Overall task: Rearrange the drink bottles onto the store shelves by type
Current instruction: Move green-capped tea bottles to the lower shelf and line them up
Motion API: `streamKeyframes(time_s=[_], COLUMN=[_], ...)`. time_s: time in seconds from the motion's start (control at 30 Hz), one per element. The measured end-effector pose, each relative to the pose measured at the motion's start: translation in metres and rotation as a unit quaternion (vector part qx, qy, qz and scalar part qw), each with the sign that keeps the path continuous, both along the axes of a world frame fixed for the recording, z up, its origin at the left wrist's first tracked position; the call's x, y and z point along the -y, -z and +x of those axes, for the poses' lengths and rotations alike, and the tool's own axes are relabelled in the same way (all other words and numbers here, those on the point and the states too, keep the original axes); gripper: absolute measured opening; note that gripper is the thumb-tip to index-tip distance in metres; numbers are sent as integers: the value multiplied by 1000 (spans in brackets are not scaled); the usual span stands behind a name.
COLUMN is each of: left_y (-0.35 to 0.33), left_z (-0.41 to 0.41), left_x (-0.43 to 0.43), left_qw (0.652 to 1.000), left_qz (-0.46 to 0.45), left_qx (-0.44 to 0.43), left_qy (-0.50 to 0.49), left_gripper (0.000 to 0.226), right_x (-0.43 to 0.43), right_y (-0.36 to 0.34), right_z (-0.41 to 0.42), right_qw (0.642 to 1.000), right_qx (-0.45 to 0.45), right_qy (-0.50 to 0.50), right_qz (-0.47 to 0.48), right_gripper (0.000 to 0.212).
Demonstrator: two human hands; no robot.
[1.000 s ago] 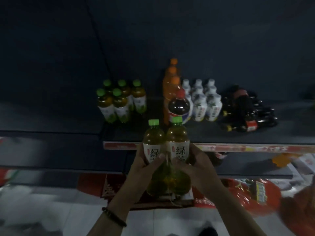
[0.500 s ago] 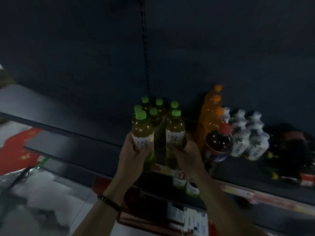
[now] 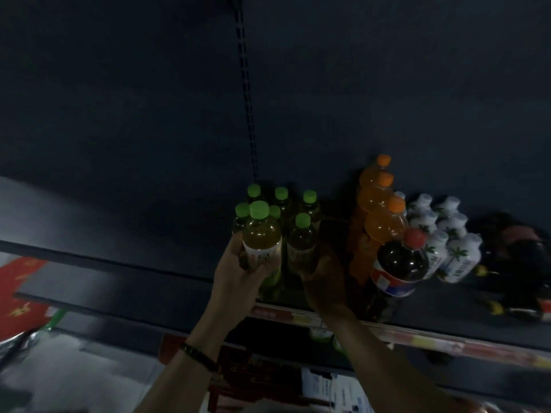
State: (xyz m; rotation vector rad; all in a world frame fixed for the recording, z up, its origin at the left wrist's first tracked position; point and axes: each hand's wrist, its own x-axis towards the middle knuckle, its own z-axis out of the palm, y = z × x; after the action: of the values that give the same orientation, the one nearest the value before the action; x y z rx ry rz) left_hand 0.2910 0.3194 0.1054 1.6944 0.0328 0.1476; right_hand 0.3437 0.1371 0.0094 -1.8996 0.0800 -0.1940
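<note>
Plastic, clear and smooth, forms the two round-shouldered bottles being held, each filled with amber-green liquid, wrapped in a white label and topped with a ribbed bright green cap. The left hand [image 3: 238,272] grips the left green tea bottle [image 3: 261,234] at its label, fingers curled across the front. The right hand [image 3: 322,281], deep in shadow, wraps the lower body of the right green tea bottle [image 3: 301,238]; its fingers close round the bottle, though single fingertips cannot be made out. A dark beaded bracelet [image 3: 199,356] circles the left wrist.

Both bottles stand upright, side by side near the front edge of the shelf [image 3: 477,318], just ahead of a group of green-capped bottles [image 3: 281,201] of the same kind. Whether their bases touch the board cannot be told.

A narrow dark gap separates this group from a row of tall orange bottles [image 3: 375,198] running towards the back wall. A bulbous cola bottle [image 3: 399,263] with a red cap stands at the front edge beside them, then squat white bottles [image 3: 447,234] printed with palms, then dark bottles [image 3: 521,263] lying blurred at the right end. Left of the green group the shelf board runs on as a long dark stretch. A coloured price strip [image 3: 432,344] lines the front edge, and a slotted upright [image 3: 246,84] climbs the back wall.
</note>
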Motion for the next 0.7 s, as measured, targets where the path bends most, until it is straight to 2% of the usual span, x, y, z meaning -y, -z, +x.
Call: streamKeyframes(time_s=[0.1,0.37,0.43,0.5,0.57,0.63,0.7], left_y=[4,1,-1,-3,-8,-18,-35], left_z=[11,26,29,30,33,36,38], left_x=[-3,-2,0,4,8,16,26], left_qw=[999,998,998,997,997,996,994], left_qz=[31,18,16,22,24,-14,3], left_qx=[1,0,6,18,20,20,48], left_qy=[11,62,64,68,71,85,94], left_gripper=[55,58,58,57,55,51,48], right_x=[-3,-6,-4,0,7,17,27], right_y=[4,6,0,-25,-67,-128,-199], right_z=[2,8,7,-2,-16,-26,-29], right_qw=[999,986,988,993,996,998,983], right_qx=[3,29,5,-45,-61,21,140], right_qy=[27,45,30,24,27,26,-15], right_qz=[-26,-161,-151,-102,-59,-48,-120], right_gripper=[46,40,43,45,29,11,18])
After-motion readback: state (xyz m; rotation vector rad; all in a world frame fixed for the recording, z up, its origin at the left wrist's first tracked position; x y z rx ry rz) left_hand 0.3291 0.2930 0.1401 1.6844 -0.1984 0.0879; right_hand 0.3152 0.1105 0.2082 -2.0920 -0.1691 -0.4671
